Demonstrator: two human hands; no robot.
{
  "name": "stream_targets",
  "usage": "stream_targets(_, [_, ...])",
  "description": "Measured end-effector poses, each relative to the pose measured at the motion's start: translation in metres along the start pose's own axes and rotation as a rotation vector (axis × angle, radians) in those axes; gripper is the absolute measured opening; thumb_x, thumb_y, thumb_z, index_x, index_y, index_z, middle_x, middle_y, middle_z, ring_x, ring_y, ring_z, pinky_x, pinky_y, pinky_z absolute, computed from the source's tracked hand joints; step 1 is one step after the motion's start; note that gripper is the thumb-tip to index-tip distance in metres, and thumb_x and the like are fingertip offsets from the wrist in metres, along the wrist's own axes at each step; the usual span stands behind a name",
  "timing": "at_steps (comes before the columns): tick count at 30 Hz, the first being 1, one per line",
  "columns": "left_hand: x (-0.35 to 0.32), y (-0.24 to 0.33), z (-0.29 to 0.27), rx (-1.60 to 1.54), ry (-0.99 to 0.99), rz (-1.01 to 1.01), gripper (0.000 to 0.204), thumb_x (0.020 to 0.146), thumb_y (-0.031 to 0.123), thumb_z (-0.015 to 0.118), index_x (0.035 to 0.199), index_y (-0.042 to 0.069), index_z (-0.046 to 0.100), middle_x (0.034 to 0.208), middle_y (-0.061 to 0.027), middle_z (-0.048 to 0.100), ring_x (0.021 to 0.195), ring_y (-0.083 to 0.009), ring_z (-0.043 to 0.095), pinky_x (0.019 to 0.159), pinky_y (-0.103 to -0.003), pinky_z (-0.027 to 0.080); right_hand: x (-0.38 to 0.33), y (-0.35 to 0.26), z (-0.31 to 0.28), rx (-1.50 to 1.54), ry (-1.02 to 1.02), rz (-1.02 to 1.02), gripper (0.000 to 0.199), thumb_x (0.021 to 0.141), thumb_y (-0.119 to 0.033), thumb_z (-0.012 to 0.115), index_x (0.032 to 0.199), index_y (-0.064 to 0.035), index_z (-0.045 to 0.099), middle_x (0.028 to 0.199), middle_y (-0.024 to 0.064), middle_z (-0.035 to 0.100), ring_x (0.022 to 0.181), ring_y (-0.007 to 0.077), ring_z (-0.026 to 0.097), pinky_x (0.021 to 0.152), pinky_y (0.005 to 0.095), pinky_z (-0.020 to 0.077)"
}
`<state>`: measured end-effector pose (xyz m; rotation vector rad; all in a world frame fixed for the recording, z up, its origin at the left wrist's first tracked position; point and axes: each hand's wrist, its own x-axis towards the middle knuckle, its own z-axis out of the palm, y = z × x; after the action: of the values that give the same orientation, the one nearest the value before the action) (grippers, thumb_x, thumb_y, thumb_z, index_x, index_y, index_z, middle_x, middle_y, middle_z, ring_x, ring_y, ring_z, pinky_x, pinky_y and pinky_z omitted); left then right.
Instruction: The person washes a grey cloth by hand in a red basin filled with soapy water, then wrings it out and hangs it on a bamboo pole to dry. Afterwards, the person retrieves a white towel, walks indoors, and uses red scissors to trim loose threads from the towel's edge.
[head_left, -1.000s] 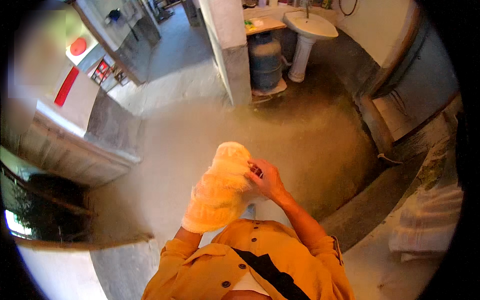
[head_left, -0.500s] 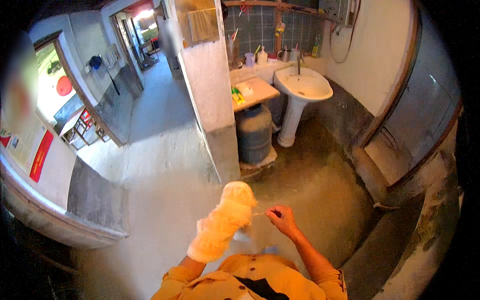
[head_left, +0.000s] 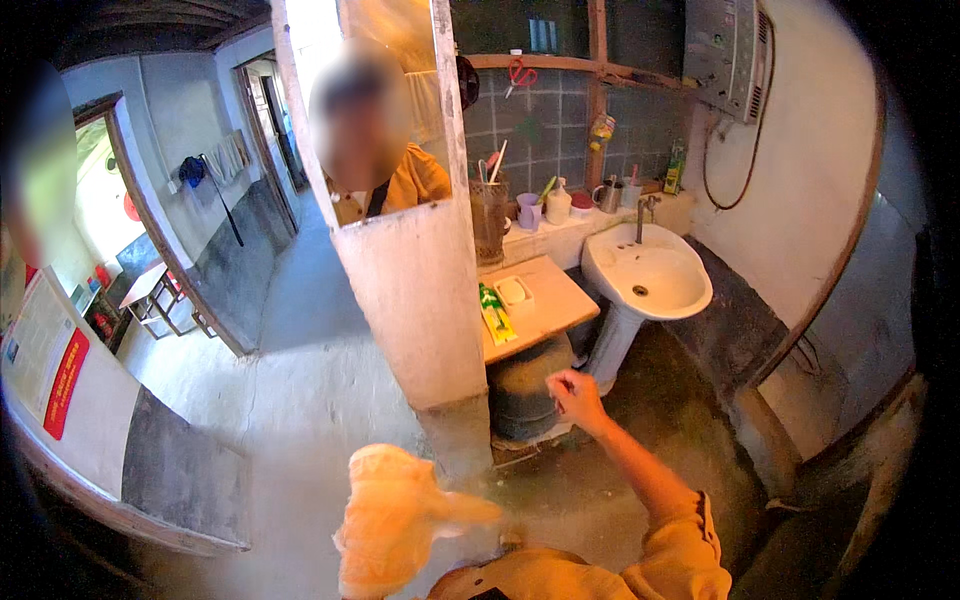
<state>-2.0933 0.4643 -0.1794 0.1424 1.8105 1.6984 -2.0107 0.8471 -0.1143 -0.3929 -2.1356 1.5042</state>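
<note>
The left hand (head_left: 390, 500) is covered by a fluffy pale-orange mitt (head_left: 372, 545) at the lower edge, left of centre, above the concrete floor (head_left: 310, 430); a blurred, thumb-like part juts to the right, and I cannot tell how the fingers inside are set. The right hand (head_left: 578, 398), bare and well apart from the mitt, is raised in front of a dark blue barrel (head_left: 525, 400), its fingers curled inward; whether they pinch anything is too small to tell. Above the barrel, a wooden surface (head_left: 560, 300) carries a green-and-yellow tube (head_left: 496, 316) just beside a soap dish (head_left: 514, 291). To the right stands a white pedestal basin (head_left: 685, 290) with a metal tap (head_left: 643, 215). Along the ledge behind sit a purple cup (head_left: 529, 211), a white pump bottle (head_left: 557, 206) and a steel mug (head_left: 607, 196). Red-handled scissors (head_left: 518, 75) hang above them, and a wall mirror (head_left: 425, 185) reflects a person in an orange shirt.
</note>
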Motion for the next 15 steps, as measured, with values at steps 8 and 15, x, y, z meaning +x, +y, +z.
stream_targets(8, [0.105, 0.05, -0.025, 0.045, 0.095, 0.018, 0.049, 0.085, 0.028, 0.052, 0.129, 0.008, 0.042, 0.125, -0.01, 0.048, 0.12, -0.0262, 0.042, 0.099, -0.035, 0.034, 0.228, -0.01, -0.016, -0.051, 0.322, -0.172, 0.02, 0.086, -0.015, 0.054, 0.082, 0.003, 0.06, 0.062, 0.0089, 0.058, 0.053, 0.0144, 0.056, 0.05, 0.028, 0.0445])
stream_targets(15, [0.155, 0.079, -0.032, 0.082, 0.138, 0.05, 0.049, 0.085, 0.027, 0.052, 0.129, 0.008, 0.042, 0.125, -0.0101, 0.048, 0.12, -0.0264, 0.042, 0.099, -0.036, 0.035, 0.374, -0.083, -0.06, -0.384, 0.586, -0.491, 0.019, 0.083, -0.017, 0.055, 0.079, 0.0015, 0.061, 0.077, 0.0216, 0.059, 0.074, 0.0355, 0.059, 0.065, 0.0393, 0.0457])
